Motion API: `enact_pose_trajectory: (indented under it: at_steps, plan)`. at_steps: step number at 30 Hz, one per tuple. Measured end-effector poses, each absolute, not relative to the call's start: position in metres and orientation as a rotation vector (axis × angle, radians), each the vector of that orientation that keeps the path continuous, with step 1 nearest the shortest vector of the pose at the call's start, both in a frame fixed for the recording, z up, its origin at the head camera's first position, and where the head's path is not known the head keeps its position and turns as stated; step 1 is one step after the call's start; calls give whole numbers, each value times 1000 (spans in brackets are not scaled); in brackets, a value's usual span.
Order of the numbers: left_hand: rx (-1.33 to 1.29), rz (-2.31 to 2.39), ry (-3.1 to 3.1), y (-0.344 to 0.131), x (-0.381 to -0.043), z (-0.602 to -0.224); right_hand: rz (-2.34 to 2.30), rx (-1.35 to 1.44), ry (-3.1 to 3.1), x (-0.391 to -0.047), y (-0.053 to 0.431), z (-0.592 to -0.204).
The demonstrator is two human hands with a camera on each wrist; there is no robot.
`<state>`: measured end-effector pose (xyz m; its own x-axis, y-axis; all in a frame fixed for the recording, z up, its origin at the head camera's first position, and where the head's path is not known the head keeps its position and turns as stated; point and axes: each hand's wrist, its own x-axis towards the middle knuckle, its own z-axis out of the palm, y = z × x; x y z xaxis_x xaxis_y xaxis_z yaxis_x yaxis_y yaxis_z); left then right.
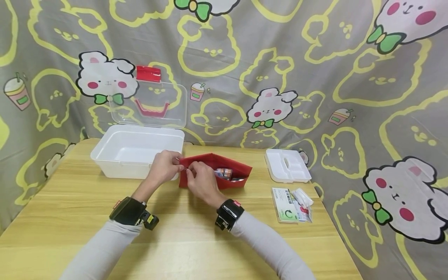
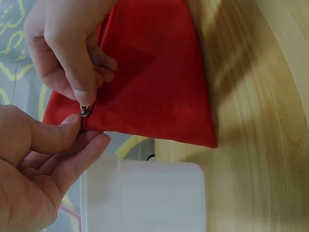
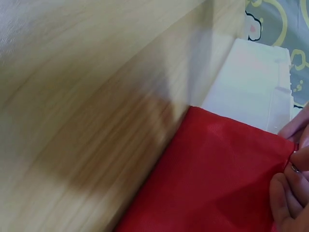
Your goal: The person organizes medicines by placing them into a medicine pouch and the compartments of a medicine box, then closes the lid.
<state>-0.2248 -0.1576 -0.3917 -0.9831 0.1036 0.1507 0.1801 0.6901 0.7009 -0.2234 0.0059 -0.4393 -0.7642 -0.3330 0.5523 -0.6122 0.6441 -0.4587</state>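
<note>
A red zip pouch (image 2: 154, 82) stands on the table, its mouth gaping upward in the head view. Inside it lie a small printed packet (image 1: 224, 174) and something darker that I cannot make out. My left hand (image 1: 163, 166) pinches the pouch's left top corner between thumb and fingers. The right hand (image 1: 203, 182) reaches over the front edge near that same corner. Its thumb and finger grip the metal zipper pull (image 2: 85, 111), close to the left fingertips, as the left wrist view shows.
Left of the pouch stands a white plastic box (image 1: 126, 167), its clear lid (image 1: 175, 105) raised against the patterned cloth. A white divided tray (image 1: 273, 163) lies at the back right. In front of it are a flat green-and-white box (image 1: 284, 206) and small packets (image 1: 302, 198).
</note>
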Motion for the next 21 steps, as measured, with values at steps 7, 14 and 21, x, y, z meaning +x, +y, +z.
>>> enact_pose_trajectory:
  at_steps: [7,14,21]
  plan:
    - [-248,-1164,-2803,-156,-225,-392,826,768,-2457,-225,12,-436]
    - [-260,-1145,-2819,-158,-225,-390,792,724,-2507,-228,23,-433]
    - [-271,-1095,-2817,-165,-224,-392,781,680,-2586,-232,44,-428]
